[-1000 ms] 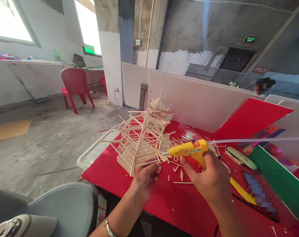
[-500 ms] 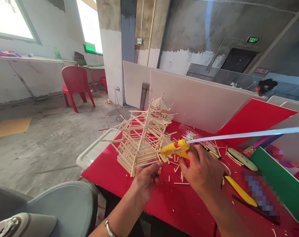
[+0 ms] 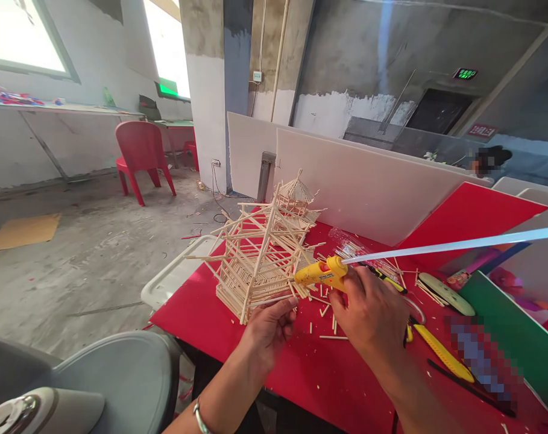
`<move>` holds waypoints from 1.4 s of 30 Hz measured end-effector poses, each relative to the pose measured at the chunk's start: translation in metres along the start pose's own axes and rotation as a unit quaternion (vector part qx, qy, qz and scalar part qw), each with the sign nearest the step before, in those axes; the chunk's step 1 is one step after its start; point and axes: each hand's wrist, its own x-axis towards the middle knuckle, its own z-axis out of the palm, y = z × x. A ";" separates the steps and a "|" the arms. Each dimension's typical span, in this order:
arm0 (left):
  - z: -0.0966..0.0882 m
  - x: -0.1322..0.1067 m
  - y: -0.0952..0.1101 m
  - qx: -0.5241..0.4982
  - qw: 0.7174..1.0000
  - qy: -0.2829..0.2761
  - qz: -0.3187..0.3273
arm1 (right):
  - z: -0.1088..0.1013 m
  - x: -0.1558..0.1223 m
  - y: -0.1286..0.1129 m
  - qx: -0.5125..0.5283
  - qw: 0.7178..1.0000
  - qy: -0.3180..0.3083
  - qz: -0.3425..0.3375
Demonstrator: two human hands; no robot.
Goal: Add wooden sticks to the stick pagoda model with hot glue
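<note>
Yellow glue gun (image 3: 321, 274), grasped in the right hand (image 3: 373, 308); its nozzle is held close against the stick framework (image 3: 261, 248), which is placed just beyond the left hand (image 3: 268, 330). Thin stick (image 3: 274, 299), pinched between left thumb and fingers. Loose sticks (image 3: 332, 337), scattered between the hands. Yellow tool (image 3: 443, 354), laid right of the right hand.

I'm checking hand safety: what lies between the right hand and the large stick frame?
In the head view, the yellow glue gun, held in the right hand, its nozzle toward the stick frame; loose sticks lie on the red tabletop below.
</note>
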 end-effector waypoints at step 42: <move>0.009 0.005 -0.009 -0.047 0.998 0.030 0.023 | -0.011 -0.022 0.025 0.031 0.999 0.028 -0.003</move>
